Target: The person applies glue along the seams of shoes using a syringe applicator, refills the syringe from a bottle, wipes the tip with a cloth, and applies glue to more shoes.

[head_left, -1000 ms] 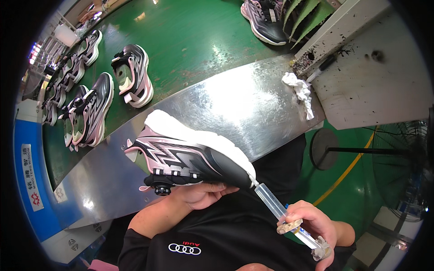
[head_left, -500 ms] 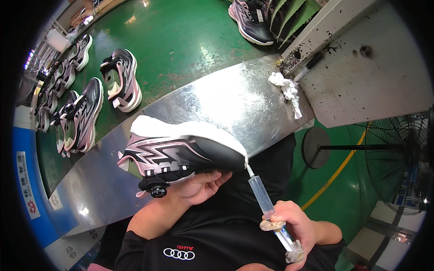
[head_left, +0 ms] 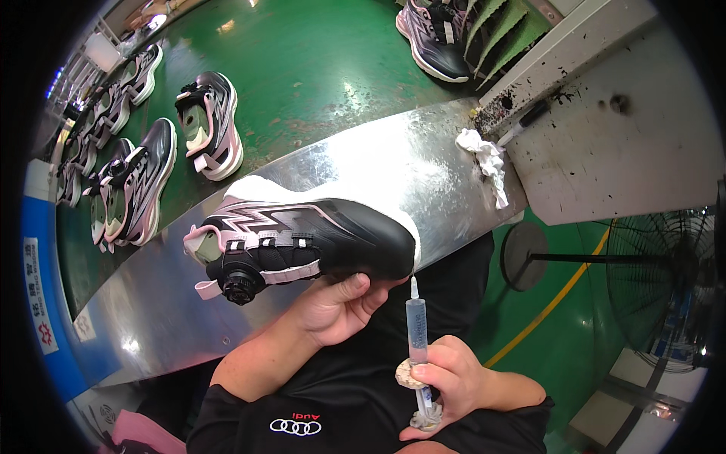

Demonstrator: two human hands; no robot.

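Note:
A black, grey and pink sneaker [head_left: 333, 234] with a white sole and a round black dial lies tilted on its side above the metal ledge. My left hand [head_left: 340, 306] grips it from beneath near the toe, thumb showing and the other fingers partly hidden by the shoe. My right hand [head_left: 446, 378] is closed round a clear syringe [head_left: 417, 325], thumb toward the plunger end. The syringe stands nearly upright, its narrow tip touching or very near the seam between toe and sole. Pale, crusty material coats its flange and plunger end.
A shiny metal ledge [head_left: 302, 170] borders the green surface [head_left: 302, 83], where several similar sneakers [head_left: 212, 125] stand left and another sneaker [head_left: 435, 41] at the far right. Crumpled white tissue [head_left: 484, 163] and a marker [head_left: 522, 125] lie by a stained panel [head_left: 605, 144]. A black fan [head_left: 658, 265] stands right.
The sneaker has rolled so more of its upper and dial face me. My right hand has shifted left, and the syringe has swung from slanted to nearly upright, its tip staying at the toe edge.

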